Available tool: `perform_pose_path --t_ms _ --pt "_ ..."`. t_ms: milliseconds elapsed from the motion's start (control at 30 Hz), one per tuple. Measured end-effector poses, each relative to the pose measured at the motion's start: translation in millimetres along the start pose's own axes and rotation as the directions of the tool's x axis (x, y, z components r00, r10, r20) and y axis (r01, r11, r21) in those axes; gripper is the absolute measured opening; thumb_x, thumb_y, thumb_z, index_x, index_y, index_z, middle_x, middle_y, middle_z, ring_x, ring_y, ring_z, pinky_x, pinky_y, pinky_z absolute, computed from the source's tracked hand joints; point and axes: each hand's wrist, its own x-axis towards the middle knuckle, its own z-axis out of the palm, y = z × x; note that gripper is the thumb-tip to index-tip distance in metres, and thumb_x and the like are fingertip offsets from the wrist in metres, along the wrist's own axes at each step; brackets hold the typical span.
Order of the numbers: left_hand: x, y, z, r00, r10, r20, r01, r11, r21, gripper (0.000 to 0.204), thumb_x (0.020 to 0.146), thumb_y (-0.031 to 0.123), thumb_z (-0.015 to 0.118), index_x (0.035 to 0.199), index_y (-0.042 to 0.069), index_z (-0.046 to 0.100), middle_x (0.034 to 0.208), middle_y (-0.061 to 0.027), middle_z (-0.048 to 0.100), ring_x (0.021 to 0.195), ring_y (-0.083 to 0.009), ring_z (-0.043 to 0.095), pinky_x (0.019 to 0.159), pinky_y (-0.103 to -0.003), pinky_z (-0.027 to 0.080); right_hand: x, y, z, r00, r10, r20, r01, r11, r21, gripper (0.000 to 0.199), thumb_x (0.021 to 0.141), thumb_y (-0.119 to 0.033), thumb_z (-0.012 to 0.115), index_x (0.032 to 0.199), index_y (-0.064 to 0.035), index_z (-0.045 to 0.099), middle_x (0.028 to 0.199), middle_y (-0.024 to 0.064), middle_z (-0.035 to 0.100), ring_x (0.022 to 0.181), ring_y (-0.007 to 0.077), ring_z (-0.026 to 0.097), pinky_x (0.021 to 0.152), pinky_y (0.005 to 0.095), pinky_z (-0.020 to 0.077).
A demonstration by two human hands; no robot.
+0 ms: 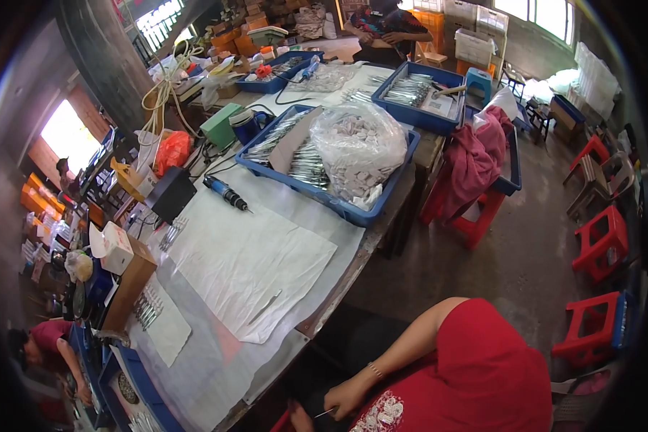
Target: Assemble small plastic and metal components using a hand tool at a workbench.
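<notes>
Low at the bottom edge, in front of my red shirt, my right hand point(347, 397) is closed around a thin metal rod-like piece point(325, 413). The piece sticks out toward my left hand point(301, 417), which is largely cut off by the frame, so its fingers are hard to read. Both hands are below the table's edge, apart from the worktop. On the table, a white cloth point(248, 248) bears one slim silver piece point(266, 305) near its front corner. A blue and black power screwdriver point(227, 193) lies at the cloth's far end.
A blue tray point(367, 215) holds metal pieces and a clear bag point(358, 144) of small white parts. More metal pieces point(148, 308) lie in a row at left beside cardboard boxes point(131, 284). Red stools point(601, 241) stand at right. Other people sit farther off.
</notes>
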Motion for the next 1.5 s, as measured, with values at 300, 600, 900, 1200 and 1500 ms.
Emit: perform_pose_path --t_ms 300,600,900,1200,1500 --pt "-2.5 59.8 35.8 0.904 0.422 0.069 -0.416 0.828 0.375 0.111 0.072 0.047 0.073 0.139 -0.016 0.011 0.139 -0.0386 0.025 0.130 -0.0495 0.029 0.110 -0.047 0.025 -37.6 17.2 -23.8 0.946 0.245 -0.213 -0.202 0.957 0.207 0.022 0.088 -0.024 0.055 0.087 -0.0034 0.062 0.062 0.0061 0.061 0.049 0.0137 0.056 0.044 0.0286 0.0440" --pt "-85.5 202.1 -136.5 0.661 0.369 0.654 -0.517 0.855 0.041 0.042 0.086 0.026 0.064 0.118 -0.001 0.055 0.109 -0.0206 0.062 0.098 -0.0329 0.062 0.082 -0.036 0.050 -47.7 0.9 -45.4 0.902 0.416 -0.114 -0.334 0.840 0.427 0.017 0.090 -0.020 0.059 0.097 -0.0046 0.063 0.070 0.0026 0.062 0.048 0.0050 0.048 0.044 0.0199 0.0397" --pt "86.2 274.3 -226.0 0.491 0.857 -0.157 -0.602 0.464 0.649 0.022 0.084 0.007 0.057 0.104 -0.001 0.060 0.096 -0.0196 0.063 0.086 -0.0343 0.062 0.073 -0.039 0.049 -21.8 7.5 -48.1 0.898 0.438 0.027 -0.398 0.787 0.471 0.017 0.091 -0.018 0.058 0.100 -0.0035 0.060 0.071 0.0029 0.062 0.047 0.0046 0.046 0.040 0.0200 0.0361" --pt "278.6 248.6 -254.2 0.600 0.799 0.038 -0.253 0.144 0.957 0.007 0.079 0.009 0.056 0.084 0.005 0.055 0.084 -0.0171 0.060 0.083 -0.0356 0.058 0.073 -0.048 0.045 -24.5 40.3 -49.7 0.941 0.337 0.013 -0.302 0.826 0.476 0.023 0.089 -0.029 0.056 0.091 -0.0065 0.059 0.063 0.0017 0.060 0.044 0.0070 0.048 0.036 0.0238 0.0367" --pt "272.1 266.8 -254.0 0.582 0.794 0.174 -0.262 -0.020 0.965 0.011 0.081 0.005 0.051 0.091 0.006 0.051 0.091 -0.0141 0.059 0.087 -0.0331 0.057 0.078 -0.044 0.041 -21.1 35.2 -40.9 0.978 0.206 -0.040 -0.156 0.843 0.514 0.023 0.089 -0.028 0.056 0.087 -0.0049 0.059 0.059 0.0025 0.057 0.042 0.0080 0.047 0.037 0.0235 0.0374"
